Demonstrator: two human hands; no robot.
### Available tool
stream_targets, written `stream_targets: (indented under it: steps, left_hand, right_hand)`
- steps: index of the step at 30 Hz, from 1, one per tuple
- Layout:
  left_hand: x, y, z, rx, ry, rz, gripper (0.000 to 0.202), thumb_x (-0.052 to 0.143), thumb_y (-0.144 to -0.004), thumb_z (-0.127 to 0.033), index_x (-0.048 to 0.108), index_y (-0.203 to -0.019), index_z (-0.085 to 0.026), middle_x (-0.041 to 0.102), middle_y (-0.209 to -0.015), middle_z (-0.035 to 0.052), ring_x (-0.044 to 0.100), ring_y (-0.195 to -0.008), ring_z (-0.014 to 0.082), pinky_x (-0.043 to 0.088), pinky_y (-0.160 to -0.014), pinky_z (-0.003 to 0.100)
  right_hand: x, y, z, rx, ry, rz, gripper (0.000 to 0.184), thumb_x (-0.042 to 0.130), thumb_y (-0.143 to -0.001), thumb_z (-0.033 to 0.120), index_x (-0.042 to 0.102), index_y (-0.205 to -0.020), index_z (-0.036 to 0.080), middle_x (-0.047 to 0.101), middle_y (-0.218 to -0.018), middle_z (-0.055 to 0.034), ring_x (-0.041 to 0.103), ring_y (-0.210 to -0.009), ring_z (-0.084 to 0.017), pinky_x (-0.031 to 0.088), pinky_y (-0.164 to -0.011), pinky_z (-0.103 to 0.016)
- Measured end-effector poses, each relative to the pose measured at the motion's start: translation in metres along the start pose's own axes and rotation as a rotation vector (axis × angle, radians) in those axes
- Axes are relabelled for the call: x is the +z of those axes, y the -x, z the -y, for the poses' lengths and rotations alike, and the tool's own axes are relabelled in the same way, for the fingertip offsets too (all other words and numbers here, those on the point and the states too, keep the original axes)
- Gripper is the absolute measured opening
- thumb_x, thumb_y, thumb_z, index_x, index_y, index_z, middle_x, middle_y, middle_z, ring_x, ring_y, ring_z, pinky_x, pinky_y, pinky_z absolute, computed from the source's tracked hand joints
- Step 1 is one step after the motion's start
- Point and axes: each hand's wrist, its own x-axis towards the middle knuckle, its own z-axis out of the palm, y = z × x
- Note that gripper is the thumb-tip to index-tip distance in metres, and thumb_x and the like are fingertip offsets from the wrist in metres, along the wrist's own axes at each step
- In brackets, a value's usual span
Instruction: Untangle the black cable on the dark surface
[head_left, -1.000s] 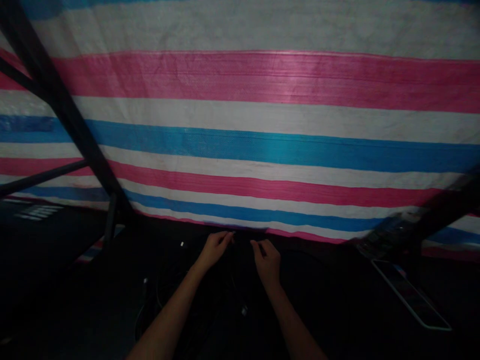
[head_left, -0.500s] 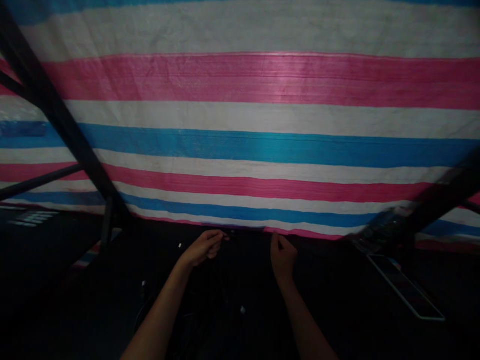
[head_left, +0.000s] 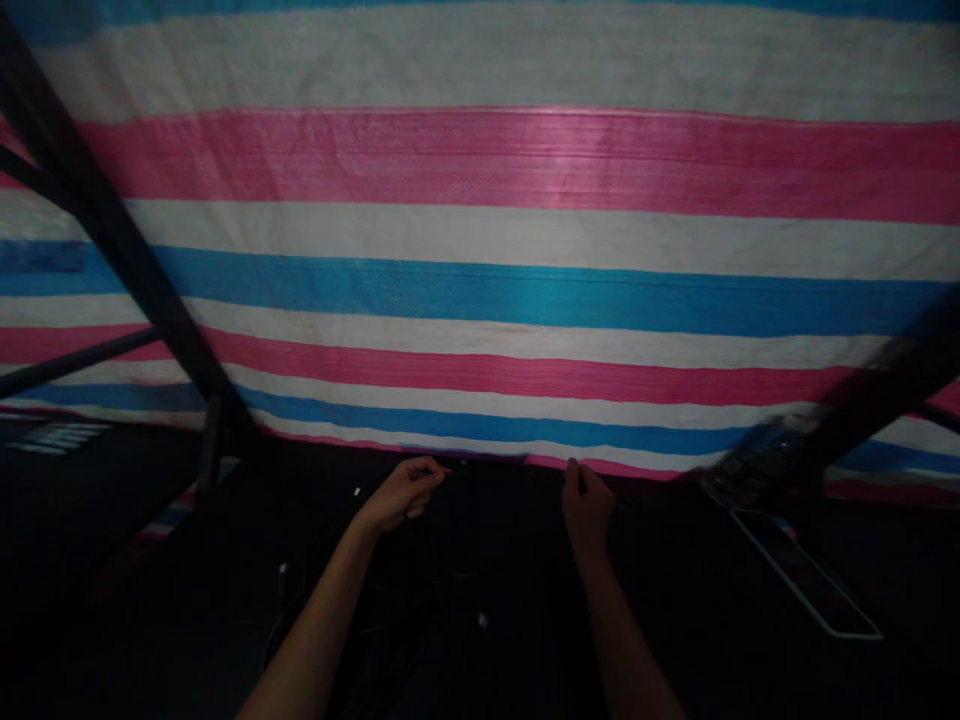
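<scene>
My left hand (head_left: 403,494) is closed in a pinch over the dark surface, close to the foot of the striped sheet. A thin tip shows at its fingertips, too dim to name. To its right, my right hand (head_left: 588,502) is also closed, thumb and finger together; whatever it may hold is lost in the dark. Dark cables (head_left: 367,630) lie loosely beside my left forearm. A cable plug (head_left: 283,572) with a pale metal end lies further left. Between my forearms is a small whitish piece (head_left: 482,621), perhaps a connector.
A sheet striped pink, blue and white (head_left: 480,240) hangs across the front. Dark slanted bars stand at left (head_left: 127,230) and right (head_left: 885,400). A phone-like flat thing with a pale rim (head_left: 817,580) and a clear plastic bottle or wrapper (head_left: 757,455) lie at right.
My right hand has moved to the right, widening the gap between my hands. The left hand has shifted slightly left and stays pinched.
</scene>
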Motion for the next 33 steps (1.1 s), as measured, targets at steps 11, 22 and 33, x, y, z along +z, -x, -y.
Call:
stream_targets:
  steps: [11, 22, 33]
  left_hand:
    - [0.009, 0.002, 0.001, -0.059, -0.152, 0.113, 0.042, 0.079, -0.079, -0.052, 0.067, -0.098, -0.016, 0.038, -0.051, -0.0119, 0.026, -0.041, 0.0051, 0.015, -0.040, 0.018]
    - [0.000, 0.001, 0.004, -0.035, -0.120, 0.118, 0.042, 0.075, -0.081, -0.051, 0.063, -0.101, -0.016, 0.038, -0.052, -0.0123, 0.026, -0.041, 0.0056, 0.016, -0.041, 0.020]
    - [0.005, 0.002, 0.003, -0.066, -0.098, 0.199, 0.046, 0.078, -0.079, -0.051, 0.067, -0.105, -0.014, 0.039, -0.054, -0.0112, 0.027, -0.043, 0.0051, 0.016, -0.042, 0.020]
  right_hand:
    - [0.020, 0.029, 0.035, -0.261, 0.038, 0.289, 0.049, 0.048, -0.099, 0.038, 0.053, -0.053, 0.021, 0.055, -0.049, 0.0006, 0.048, -0.049, -0.013, 0.031, -0.059, -0.028]
    - [0.006, 0.007, 0.006, -0.093, 0.176, 0.096, 0.047, 0.041, -0.101, 0.036, 0.057, -0.059, 0.020, 0.060, -0.054, -0.0048, 0.052, -0.053, -0.018, 0.030, -0.059, -0.030]
    - [0.024, 0.029, 0.035, -0.276, 0.099, 0.271, 0.050, 0.044, -0.100, 0.031, 0.050, -0.052, 0.021, 0.057, -0.050, 0.0002, 0.050, -0.050, -0.014, 0.032, -0.064, -0.030]
